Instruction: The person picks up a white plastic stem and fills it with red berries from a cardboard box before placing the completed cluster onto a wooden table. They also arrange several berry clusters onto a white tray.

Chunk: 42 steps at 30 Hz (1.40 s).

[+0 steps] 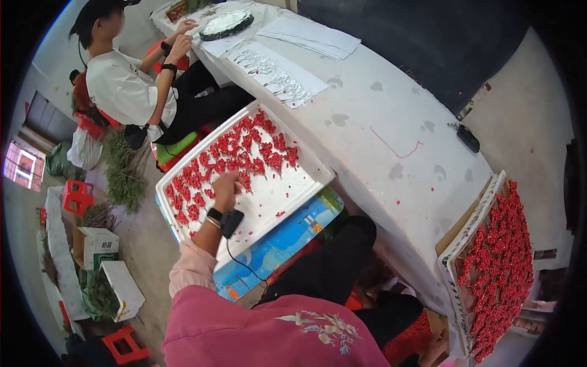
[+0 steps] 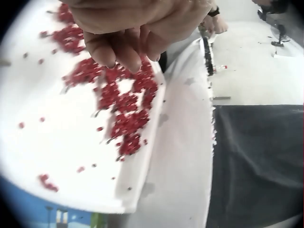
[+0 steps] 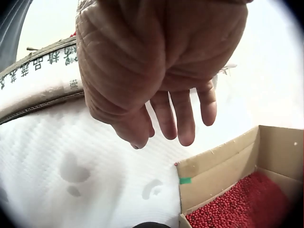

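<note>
My left hand (image 1: 225,191) hangs over a white foam tray (image 1: 299,194), its loosely bent fingers close above small bunches of red artificial berries (image 1: 232,150). In the left wrist view, nothing shows between the fingers of that hand (image 2: 137,23), and berry bunches (image 2: 126,102) lie just past the fingertips. Out of the head view, my right hand (image 3: 166,71) appears in the right wrist view with relaxed, spread fingers, holding nothing visible. Below and beside it, a cardboard box (image 3: 213,183) contains many loose red berries (image 3: 237,206).
A shallow box (image 1: 449,269) packed with red berries leans beside the cloth-covered table (image 1: 367,140). On the table lie a red strand (image 1: 391,151), a small black object (image 1: 468,139) and white sheets (image 1: 312,37). Another person (image 1: 131,92) sits beyond the tray near a round dish (image 1: 226,24).
</note>
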Available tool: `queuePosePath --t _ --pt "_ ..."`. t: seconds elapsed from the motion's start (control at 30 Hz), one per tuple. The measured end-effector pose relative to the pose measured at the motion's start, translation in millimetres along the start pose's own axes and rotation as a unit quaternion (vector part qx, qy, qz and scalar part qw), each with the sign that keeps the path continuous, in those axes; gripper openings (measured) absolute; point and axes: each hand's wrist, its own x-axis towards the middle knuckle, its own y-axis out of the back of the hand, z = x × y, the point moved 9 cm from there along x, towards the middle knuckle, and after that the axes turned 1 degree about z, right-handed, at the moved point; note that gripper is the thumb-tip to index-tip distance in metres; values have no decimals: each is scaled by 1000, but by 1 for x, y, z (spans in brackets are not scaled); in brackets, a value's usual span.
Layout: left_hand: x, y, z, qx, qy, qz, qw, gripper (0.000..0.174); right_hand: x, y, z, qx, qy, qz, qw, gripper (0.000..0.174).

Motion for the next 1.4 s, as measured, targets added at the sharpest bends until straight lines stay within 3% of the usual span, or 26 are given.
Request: queuePosePath --t 0.1,0.17,0.3,0.37,0.4,0.5,0.53,0.6,0.8,0.9,1.0,1.17,1.27,1.4 --pt "23 -17 80 16 -50 0 999 10 1 36 -43 69 -65 -34 995 33" --pt "52 -30 103 2 -52 -25 998 8 1 48 -63 91 -90 -43 991 31" --pt "110 -66 140 -8 -51 -42 998 8 12 41 -76 103 -5 -9 995 27" --pt "142 -84 162 43 -141 -55 987 11 16 35 -75 101 33 5 994 27" --pt "159 -90 166 43 -140 -57 988 11 15 32 -76 99 52 11 994 27" --pt "209 -99 184 100 -181 -1 978 14 19 43 -88 133 -16 -25 991 27" --pt "221 -97 203 198 -281 61 937 15 19 43 -87 151 -50 -43 986 27" --pt "223 -106 233 375 -460 178 784 19 18 42 -77 141 -49 -38 988 27" --pt "248 -137 232 464 -441 116 759 23 8 41 -39 39 -29 -41 998 28" --pt "247 -148 226 508 -410 75 754 22 -2 35 -23 51 -12 -19 998 28" --pt "239 -139 228 448 -415 103 786 20 -8 40 -35 54 -11 -18 998 28" --pt "232 -140 229 459 -399 126 784 19 -8 45 -51 46 -20 -32 998 28" --pt "230 -143 234 521 -423 196 715 19 -8 47 -56 31 -23 -32 999 28" --pt "231 -137 249 497 -427 202 728 18 -16 44 -48 35 -52 -48 997 29"
